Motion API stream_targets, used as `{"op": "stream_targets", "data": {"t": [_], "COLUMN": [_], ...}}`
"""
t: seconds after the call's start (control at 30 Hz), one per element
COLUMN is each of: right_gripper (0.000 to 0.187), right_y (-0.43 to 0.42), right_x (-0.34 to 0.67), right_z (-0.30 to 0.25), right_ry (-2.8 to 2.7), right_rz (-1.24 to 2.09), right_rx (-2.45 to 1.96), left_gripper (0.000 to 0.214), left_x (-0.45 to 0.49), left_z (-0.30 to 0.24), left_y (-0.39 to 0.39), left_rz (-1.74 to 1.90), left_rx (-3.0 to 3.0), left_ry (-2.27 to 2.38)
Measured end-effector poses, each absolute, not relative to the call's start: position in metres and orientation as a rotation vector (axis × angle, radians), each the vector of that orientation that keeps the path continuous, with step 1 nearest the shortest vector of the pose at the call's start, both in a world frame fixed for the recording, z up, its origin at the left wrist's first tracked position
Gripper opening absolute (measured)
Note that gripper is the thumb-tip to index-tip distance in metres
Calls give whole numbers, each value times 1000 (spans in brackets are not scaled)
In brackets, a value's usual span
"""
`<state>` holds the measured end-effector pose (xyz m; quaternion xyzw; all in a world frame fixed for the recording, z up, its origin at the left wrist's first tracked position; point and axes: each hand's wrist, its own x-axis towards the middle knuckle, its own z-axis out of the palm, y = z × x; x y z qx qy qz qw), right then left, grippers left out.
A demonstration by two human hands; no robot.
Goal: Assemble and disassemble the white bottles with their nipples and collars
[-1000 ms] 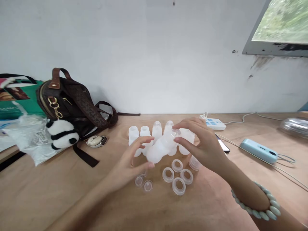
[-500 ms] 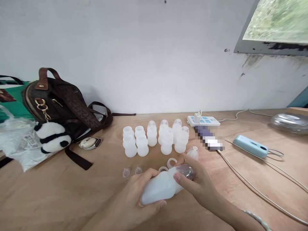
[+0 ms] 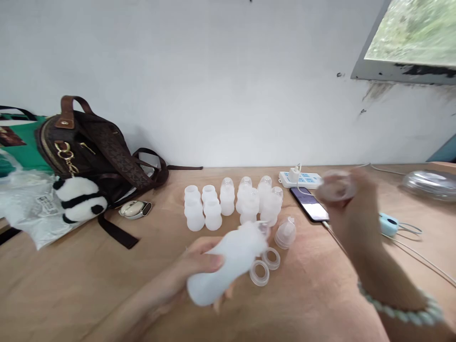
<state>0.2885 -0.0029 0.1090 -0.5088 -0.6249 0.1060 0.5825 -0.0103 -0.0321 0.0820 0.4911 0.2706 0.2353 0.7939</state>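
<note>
While clamping a bottle [image 3: 233, 256] in left grip [image 3: 195, 259], blurred clear piece [image 3: 337, 184] in right grip [image 3: 356, 209], leaves open bottles [image 3: 195, 217] uncapped, left of capped bottles [image 3: 250, 204] seemingly done.

At four o'clock, a bracelet [image 3: 399, 311] of pale grey-green, rounded beads, closely strung in a single row, circles the right wrist. The left forearm [image 3: 149, 301], at seven o'clock, is bare, as are the left hand [image 3: 204, 266] and the motion-blurred right hand [image 3: 356, 209].
</note>
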Motion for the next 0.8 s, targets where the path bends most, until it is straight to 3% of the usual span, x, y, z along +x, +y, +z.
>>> {"op": "stream_targets", "data": {"t": [0.13,0.3,0.43,0.6,0.8], "right_gripper": [35,39,40,42,25], "right_y": [22,24,25,24,-2], "right_x": [350,351,340,334,288], "right_z": [116,87,67,72,67], "right_ry": [-1263,-1826,-2065,-1877,-1592], "right_rz": [144,392,419,330,56], "right_rx": [-1471,-1750,-1652,-1666,-1291], "left_gripper": [56,51,52,51,46], "left_x": [-40,-30,-16,-15,-16], "left_z": [62,58,57,46,31], "left_y": [-28,-23,-24,-24,-30], "left_rz": [716,806,867,966,1080], "left_rx": [1176,1328,1395,1483,2050], "left_ry": [768,890,924,982,1174]}}
